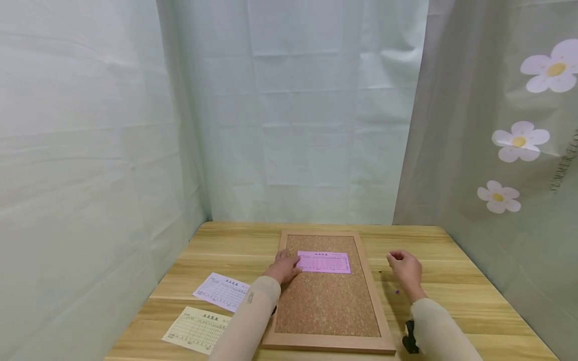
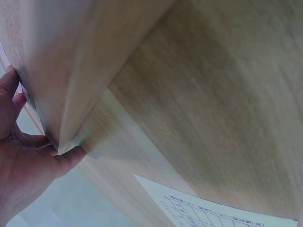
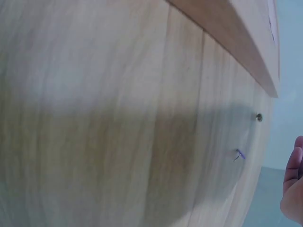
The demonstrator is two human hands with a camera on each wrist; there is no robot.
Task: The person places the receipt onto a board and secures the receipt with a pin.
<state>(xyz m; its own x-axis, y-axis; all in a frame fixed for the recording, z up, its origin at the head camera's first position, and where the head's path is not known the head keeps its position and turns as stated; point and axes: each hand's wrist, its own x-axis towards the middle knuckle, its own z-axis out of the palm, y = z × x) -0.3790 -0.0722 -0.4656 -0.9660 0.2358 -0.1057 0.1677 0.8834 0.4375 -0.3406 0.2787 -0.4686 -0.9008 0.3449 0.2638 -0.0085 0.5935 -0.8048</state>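
Observation:
A pink printed slip (image 1: 323, 262) lies across the upper part of a wood-framed cork board (image 1: 327, 306). My left hand (image 1: 284, 266) rests over the board's left frame, its fingertips at the slip's left edge. In the left wrist view, the fingers (image 2: 8, 82) reach over the frame edge. My right hand (image 1: 406, 271) is raised to the right of the board, thumb and fingertips together at a small pale thing, too small to make out. Below it on the table lie a purple pushpin (image 1: 397, 291) and a dark small pin (image 1: 380, 271).
Left of the board, a white printed slip (image 1: 222, 292) and a yellow one (image 1: 196, 329) lie on the wooden table (image 1: 235, 245), partly behind my left sleeve. Hanging curtains (image 1: 307, 125) enclose the table at the back and both sides.

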